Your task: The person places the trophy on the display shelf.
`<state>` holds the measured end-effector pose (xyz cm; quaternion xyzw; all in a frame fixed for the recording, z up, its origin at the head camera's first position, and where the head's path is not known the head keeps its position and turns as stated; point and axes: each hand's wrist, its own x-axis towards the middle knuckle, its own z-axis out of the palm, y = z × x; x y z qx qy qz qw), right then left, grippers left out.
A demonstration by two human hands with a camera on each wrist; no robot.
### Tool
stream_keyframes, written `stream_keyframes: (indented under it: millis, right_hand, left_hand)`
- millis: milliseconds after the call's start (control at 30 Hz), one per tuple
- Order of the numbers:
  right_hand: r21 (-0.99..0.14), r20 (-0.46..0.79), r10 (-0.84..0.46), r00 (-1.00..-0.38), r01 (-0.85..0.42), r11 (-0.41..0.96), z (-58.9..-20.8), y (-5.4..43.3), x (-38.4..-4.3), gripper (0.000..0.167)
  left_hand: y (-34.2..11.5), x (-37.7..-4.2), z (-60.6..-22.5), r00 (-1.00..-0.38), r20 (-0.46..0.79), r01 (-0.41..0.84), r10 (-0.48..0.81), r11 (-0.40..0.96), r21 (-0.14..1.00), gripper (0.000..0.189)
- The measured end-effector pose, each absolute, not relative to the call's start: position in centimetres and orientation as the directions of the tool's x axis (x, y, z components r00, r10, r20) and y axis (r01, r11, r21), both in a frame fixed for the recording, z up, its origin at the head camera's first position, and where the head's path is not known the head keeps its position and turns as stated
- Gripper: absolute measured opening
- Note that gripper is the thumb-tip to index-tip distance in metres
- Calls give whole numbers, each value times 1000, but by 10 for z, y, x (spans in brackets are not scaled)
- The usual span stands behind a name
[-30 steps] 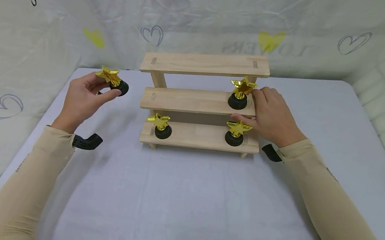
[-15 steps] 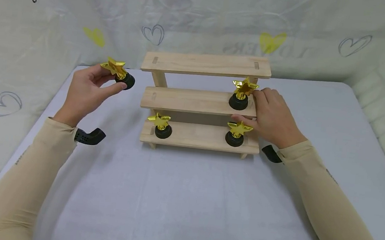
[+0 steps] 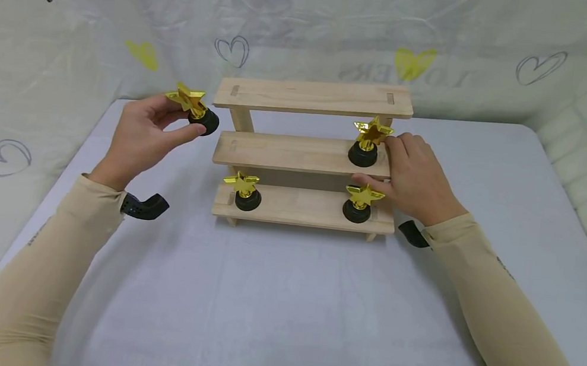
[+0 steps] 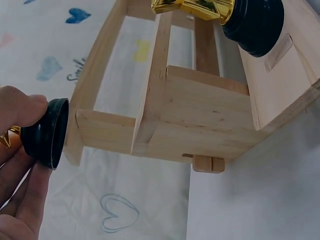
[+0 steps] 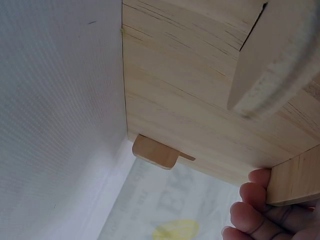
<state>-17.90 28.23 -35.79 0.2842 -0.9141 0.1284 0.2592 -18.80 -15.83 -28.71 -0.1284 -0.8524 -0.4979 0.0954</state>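
Observation:
My left hand (image 3: pixel 142 137) pinches a star trophy (image 3: pixel 189 100) by its black base, held in the air left of a three-tier wooden shelf (image 3: pixel 296 153). In the left wrist view, the thumb and fingers press on opposite sides of that black base (image 4: pixel 46 132). At the shelf's right end my right hand (image 3: pixel 415 175) grips the middle board, thumb in front; the right wrist view has its fingertips (image 5: pixel 247 212) behind the board's end. One trophy (image 3: pixel 363 151) stands on the middle tier's right. The bottom tier bears a left trophy (image 3: pixel 247 196) and a right trophy (image 3: pixel 358 207).
The shelf stands on a white-covered table (image 3: pixel 281 301). Behind it hangs a pale printed sheet (image 3: pixel 310 24) with hearts and words. A black wrist mount (image 3: pixel 146 206) juts from the left sleeve, and another mount (image 3: pixel 413 234) from the right.
My left hand has carried its trophy to the right and a little up in the view, closer to the shelf. The right hand and the three standing trophies have stayed put.

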Motion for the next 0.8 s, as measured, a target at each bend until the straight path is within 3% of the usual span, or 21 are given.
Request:
stream_keyframes:
  millis: [800]
  right_hand:
    - [-112, 543, -446, -711, -588, 801, -354, 287, -170, 107]
  left_hand:
    - [-123, -187, -296, -932, 264, 344, 247, 377, 860, 37]
